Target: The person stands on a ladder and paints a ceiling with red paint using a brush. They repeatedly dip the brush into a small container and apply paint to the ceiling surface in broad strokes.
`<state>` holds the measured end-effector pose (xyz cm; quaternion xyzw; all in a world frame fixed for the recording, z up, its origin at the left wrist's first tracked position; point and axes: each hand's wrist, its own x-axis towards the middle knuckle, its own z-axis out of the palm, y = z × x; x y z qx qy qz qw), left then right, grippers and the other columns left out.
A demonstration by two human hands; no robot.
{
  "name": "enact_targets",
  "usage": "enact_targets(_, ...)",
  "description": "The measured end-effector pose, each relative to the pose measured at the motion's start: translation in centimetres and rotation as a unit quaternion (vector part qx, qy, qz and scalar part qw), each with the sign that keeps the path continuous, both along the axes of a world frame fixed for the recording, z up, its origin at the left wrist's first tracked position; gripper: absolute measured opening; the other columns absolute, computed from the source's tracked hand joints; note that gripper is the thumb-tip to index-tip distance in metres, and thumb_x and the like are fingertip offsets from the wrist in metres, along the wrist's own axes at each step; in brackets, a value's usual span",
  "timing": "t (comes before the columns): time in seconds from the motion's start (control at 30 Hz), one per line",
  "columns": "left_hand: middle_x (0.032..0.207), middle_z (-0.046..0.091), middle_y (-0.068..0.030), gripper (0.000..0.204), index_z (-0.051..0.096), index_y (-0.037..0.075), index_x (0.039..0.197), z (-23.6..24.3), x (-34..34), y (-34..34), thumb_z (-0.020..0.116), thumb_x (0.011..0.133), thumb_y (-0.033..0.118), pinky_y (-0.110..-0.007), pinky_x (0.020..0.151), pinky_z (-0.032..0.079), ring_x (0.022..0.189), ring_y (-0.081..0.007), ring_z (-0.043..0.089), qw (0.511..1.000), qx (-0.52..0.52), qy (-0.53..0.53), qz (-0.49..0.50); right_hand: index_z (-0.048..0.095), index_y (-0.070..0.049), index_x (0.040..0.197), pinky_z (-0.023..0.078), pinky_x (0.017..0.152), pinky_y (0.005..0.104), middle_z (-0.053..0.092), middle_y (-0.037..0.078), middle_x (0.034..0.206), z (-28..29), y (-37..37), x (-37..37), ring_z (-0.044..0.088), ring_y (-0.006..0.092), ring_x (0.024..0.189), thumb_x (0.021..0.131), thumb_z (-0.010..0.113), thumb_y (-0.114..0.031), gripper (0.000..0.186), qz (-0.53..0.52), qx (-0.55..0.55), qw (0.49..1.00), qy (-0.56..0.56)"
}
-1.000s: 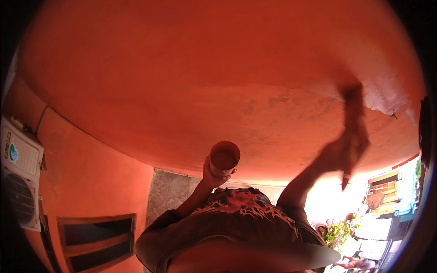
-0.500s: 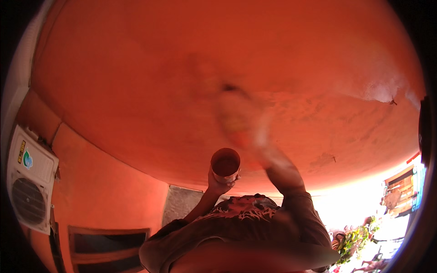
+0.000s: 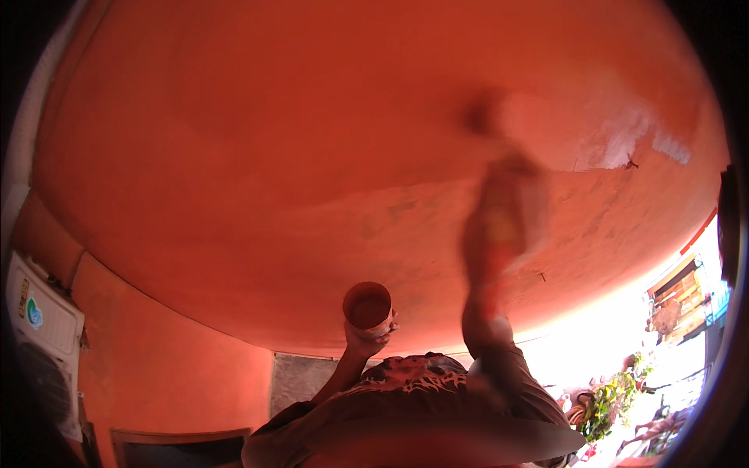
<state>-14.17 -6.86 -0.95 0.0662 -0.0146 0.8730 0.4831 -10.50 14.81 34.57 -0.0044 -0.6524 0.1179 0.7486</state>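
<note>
My left hand (image 3: pixel 365 342) is closed around the lower part of a small round paint pot (image 3: pixel 373 327), its open mouth tilted toward me and its inside dark reddish. Smeared by motion, my right hand (image 3: pixel 512 199) is raised against the orange wall (image 3: pixel 257 148). At its far end shows the dark blur of what looks like a paintbrush (image 3: pixel 484 115); the fingers are not sharp. Deeper orange covers the wall's upper part, while below and to the right it is paler and patchy. Reddish smears show along my right forearm (image 3: pixel 488 292).
A whitish bare patch (image 3: pixel 620 144) and a small dark fixture (image 3: pixel 631 164) are on the wall at right. An air-conditioner outdoor unit (image 3: pixel 48 327) hangs at left above a dark framed opening (image 3: pixel 179 451). Green plants (image 3: pixel 605 412) and a wooden structure (image 3: pixel 677 300) stand in bright light at right.
My right hand has swept to the right across the wall with the blurred brush. The pot in my left hand sits slightly lower and further left in view; the whole view has shifted a little.
</note>
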Motion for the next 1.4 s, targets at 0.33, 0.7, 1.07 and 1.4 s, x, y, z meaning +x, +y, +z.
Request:
enact_targets(0.33,0.125,0.049,-0.0149,0.073,0.051,0.011,0.137,1.9,0.0,1.6,0.073,0.08,0.049,-0.028,0.061,0.051,0.106,-0.0292,0.05,0.999,-0.009,0.0,-0.04,0.059,-0.013,0.135,0.055,0.065,0.0343,0.058,0.011,0.123,0.5,-4.7,-3.1,0.062,0.0237,0.093,0.085,0.064,-0.027,0.053,0.379,0.152,0.904,-0.13)
enact_targets(0.7,0.129,0.046,-0.0184,0.065,0.054,0.013,0.134,2.9,-2.7,1.0,0.07,0.083,0.051,-0.029,0.058,0.053,0.108,-0.0331,0.05,0.989,-0.019,0.007,-0.15,0.066,0.003,0.097,0.051,0.078,0.0271,0.067,0.007,0.094,-2.0,17.6,8.3,0.062,0.0143,0.086,0.089,0.063,0.007,0.01,0.03,-0.25,0.959,0.129)
enact_targets(1.07,0.13,0.044,-0.0157,0.059,0.052,0.01,0.137,6.5,-2.9,1.1,0.069,0.089,0.04,-0.031,0.066,0.056,0.113,-0.0312,0.05,0.976,-0.009,0.008,-0.219,0.07,-0.002,0.094,0.055,0.073,0.0301,0.072,0.011,0.1,-1.4,11.1,5.6,0.07,0.02,0.088,0.089,0.066,0.005,0.009,0.022,-0.085,0.996,-0.012)
enact_targets(1.4,0.128,0.045,-0.0166,0.056,0.052,0.011,0.136,6.5,-4.0,0.9,0.067,0.091,0.04,-0.03,0.066,0.056,0.111,-0.032,0.051,0.971,-0.026,0.019,-0.237,0.067,0.003,0.099,0.054,0.083,0.028,0.071,0.01,0.103,-4.4,18.6,7.9,0.066,0.015,0.094,0.092,0.065,0.008,0.009,-0.086,-0.138,0.982,0.091)
